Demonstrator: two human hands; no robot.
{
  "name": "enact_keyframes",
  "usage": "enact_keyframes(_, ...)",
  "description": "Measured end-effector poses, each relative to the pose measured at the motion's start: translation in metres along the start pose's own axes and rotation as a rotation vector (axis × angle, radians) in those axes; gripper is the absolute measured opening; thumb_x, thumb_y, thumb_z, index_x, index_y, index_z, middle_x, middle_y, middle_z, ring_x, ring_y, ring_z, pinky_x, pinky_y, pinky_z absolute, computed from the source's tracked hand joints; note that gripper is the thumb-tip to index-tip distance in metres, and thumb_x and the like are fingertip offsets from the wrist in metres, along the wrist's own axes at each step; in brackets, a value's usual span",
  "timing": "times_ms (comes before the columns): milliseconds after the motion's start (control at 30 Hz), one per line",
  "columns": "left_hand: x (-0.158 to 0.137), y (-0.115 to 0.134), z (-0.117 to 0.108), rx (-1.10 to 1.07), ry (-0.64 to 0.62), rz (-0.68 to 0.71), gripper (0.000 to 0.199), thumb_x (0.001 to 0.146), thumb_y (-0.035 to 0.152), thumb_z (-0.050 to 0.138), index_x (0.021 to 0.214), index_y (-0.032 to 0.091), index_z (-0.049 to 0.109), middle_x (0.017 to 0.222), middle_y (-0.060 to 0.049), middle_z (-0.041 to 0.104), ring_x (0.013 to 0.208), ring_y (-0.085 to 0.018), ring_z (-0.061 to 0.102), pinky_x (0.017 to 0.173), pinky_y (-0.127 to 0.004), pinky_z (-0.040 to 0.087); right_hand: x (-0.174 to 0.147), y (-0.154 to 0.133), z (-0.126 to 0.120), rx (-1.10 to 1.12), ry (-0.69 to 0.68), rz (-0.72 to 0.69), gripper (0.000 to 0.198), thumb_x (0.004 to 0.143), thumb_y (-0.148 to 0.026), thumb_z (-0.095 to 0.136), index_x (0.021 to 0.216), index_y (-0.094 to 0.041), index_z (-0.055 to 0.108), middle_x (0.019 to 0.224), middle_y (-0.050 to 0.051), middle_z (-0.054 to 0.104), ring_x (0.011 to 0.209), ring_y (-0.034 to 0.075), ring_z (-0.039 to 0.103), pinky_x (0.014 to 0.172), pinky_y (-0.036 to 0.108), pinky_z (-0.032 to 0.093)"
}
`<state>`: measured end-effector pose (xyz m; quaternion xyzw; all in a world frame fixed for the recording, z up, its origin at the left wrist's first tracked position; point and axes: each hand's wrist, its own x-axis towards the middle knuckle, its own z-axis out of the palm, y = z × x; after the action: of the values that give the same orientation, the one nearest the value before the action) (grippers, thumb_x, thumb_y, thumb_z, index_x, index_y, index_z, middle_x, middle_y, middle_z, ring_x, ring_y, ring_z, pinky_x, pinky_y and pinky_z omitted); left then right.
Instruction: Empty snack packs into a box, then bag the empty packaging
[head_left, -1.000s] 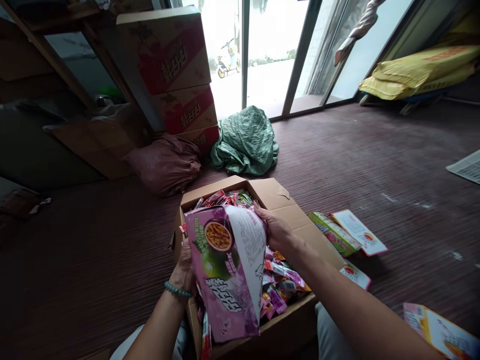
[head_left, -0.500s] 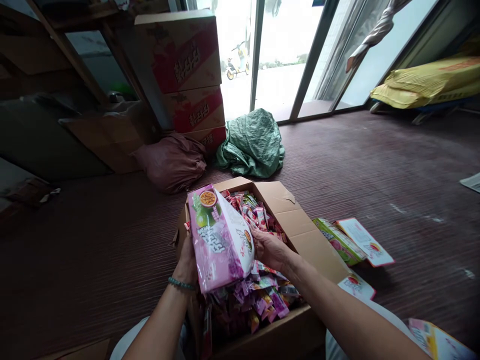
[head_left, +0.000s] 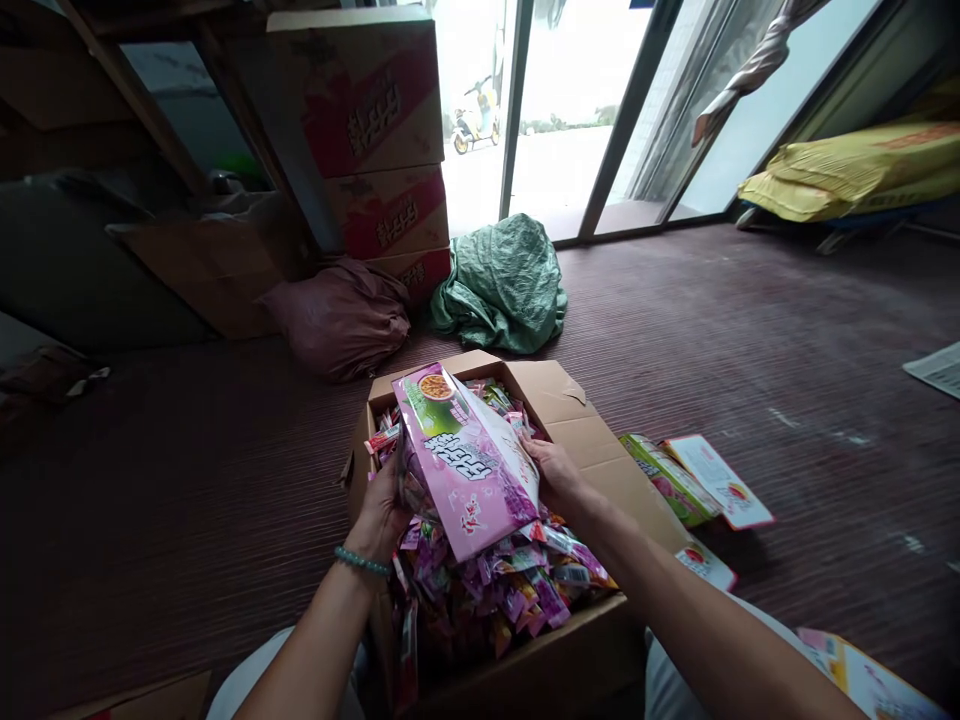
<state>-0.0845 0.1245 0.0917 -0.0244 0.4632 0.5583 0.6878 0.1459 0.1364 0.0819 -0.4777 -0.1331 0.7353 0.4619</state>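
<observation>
Between my two hands is a pink candy box [head_left: 465, 470] with a fruit picture, tilted above a large open carton [head_left: 551, 650]. My left hand [head_left: 384, 510] grips its left side, the fingers partly hidden behind it. On the right side, my right hand [head_left: 553, 468] is closed on the white panel's edge. Beneath the box, small wrapped candies [head_left: 517, 590] fill the carton, mostly purple near me and red and green toward the far side. Some wrapped pieces show at the box's left side, next to my left hand.
Right of the carton lie a green candy box [head_left: 671, 480] and flattened white packaging [head_left: 720, 480]. Beyond the carton are a maroon sack [head_left: 337, 315], a green sack [head_left: 502, 285] and stacked cartons [head_left: 367, 110]. Yellow sacks [head_left: 855, 165] rest on a low frame at right.
The pink box has shifted right and turned, its lower end swinging right, uncovering candies at the carton's left. Both hands have moved right with it.
</observation>
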Motion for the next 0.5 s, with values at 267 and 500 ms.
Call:
enact_keyframes(267,-0.003,-0.003,0.012,0.118,-0.105,0.077,0.019,0.096,0.024,0.058,0.1,0.01,0.07,0.09,-0.011,0.075,0.084,-0.021,0.073,0.081,-0.029,0.06,-0.003,0.005,0.01,-0.101,-0.064,0.02,0.024,0.074,-0.034,0.078,0.081,-0.014,0.068,0.069,0.006,0.073,0.058,0.018,0.066,0.056,0.029,0.055)
enact_keyframes(500,-0.011,0.0,0.022,0.333,-0.205,0.284,0.043,0.082,0.055,0.072,0.104,0.018,0.069,0.077,-0.001,0.069,0.061,-0.012,0.063,0.056,-0.02,0.051,-0.01,0.003,0.01,-0.142,-0.258,-0.018,0.033,0.08,-0.043,0.073,0.094,-0.013,0.07,0.077,0.007,0.074,0.076,0.022,0.071,0.073,0.035,0.058)
